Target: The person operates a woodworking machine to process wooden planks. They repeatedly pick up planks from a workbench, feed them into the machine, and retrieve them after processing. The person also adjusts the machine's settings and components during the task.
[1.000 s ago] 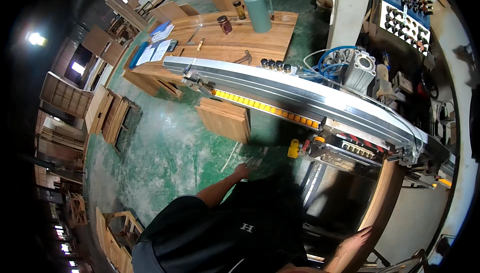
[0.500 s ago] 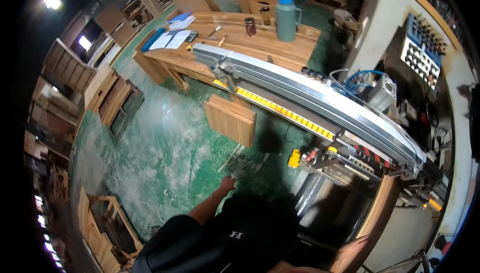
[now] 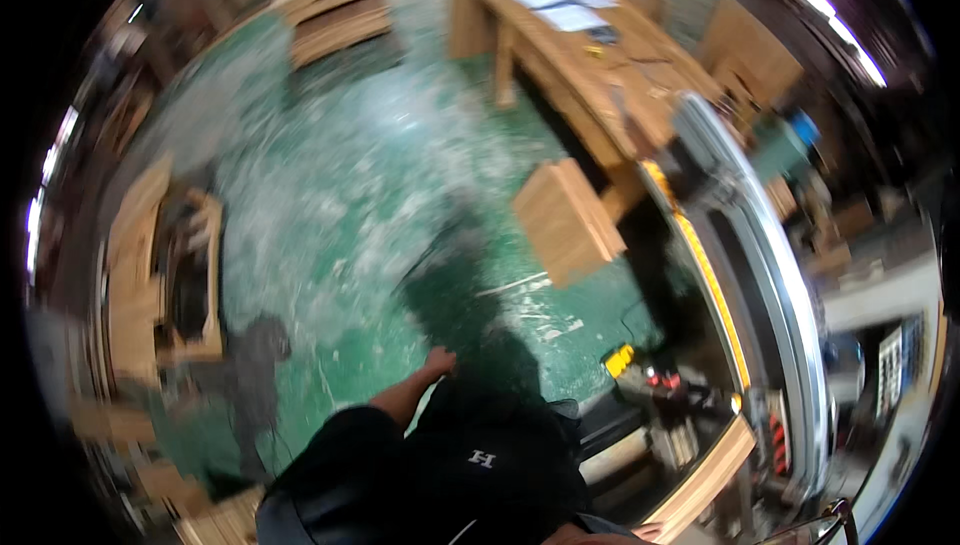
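Observation:
My left hand (image 3: 440, 361) hangs out over the green floor with its fingers curled in, and nothing shows in it. At the lower edge my right hand (image 3: 650, 530) grips the near end of a long, narrow wooden board (image 3: 708, 475). Only part of that hand shows. From there the board slants up and right toward a machine with a long metal beam (image 3: 765, 245) and a yellow-marked strip (image 3: 705, 270) along its side.
A stack of wooden panels (image 3: 565, 225) leans by a wooden table (image 3: 560, 50) bearing papers (image 3: 570, 17). A yellow foot pedal (image 3: 619, 360) lies on the floor below the beam. Wooden frames (image 3: 190, 280) stand at left, and a panel pile (image 3: 340, 20) at the far left.
The view has turned right, blurring parts of it, so the table and beam appear further right. My right hand stays on the board. The left hand still hangs with curled fingers.

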Motion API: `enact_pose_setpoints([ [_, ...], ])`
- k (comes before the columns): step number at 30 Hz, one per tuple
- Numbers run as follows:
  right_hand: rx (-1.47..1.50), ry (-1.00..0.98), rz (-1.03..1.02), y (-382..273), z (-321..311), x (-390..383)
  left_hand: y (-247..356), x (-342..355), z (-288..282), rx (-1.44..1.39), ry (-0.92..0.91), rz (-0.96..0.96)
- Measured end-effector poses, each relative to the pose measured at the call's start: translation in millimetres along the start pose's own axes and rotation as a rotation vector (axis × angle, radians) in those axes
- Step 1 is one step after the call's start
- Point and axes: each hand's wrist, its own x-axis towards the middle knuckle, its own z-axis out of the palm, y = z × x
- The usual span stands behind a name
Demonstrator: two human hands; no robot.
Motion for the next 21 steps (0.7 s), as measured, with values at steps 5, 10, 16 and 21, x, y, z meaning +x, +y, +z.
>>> enact_pose_setpoints([
  [5,0.118,-0.022,-0.474,-89.9,-58.2,-8.8,-50.6,-22.8,-81.6,-0.431,0.208,-0.375],
  [10,0.218,-0.25,-0.977,-197.3,-118.5,5.8,-124.2,-31.4,-121.0,-0.719,0.417,-0.416],
  [16,0.423,-0.566,-1.389,-410.2,-226.5,10.8,-96.6,-61.2,-192.0,-1.193,0.429,-0.252],
  [21,0.512,-1.056,-1.502,-622.0,-389.5,-112.6,-88.4,-49.3,-262.5,-1.364,0.221,-0.07],
])
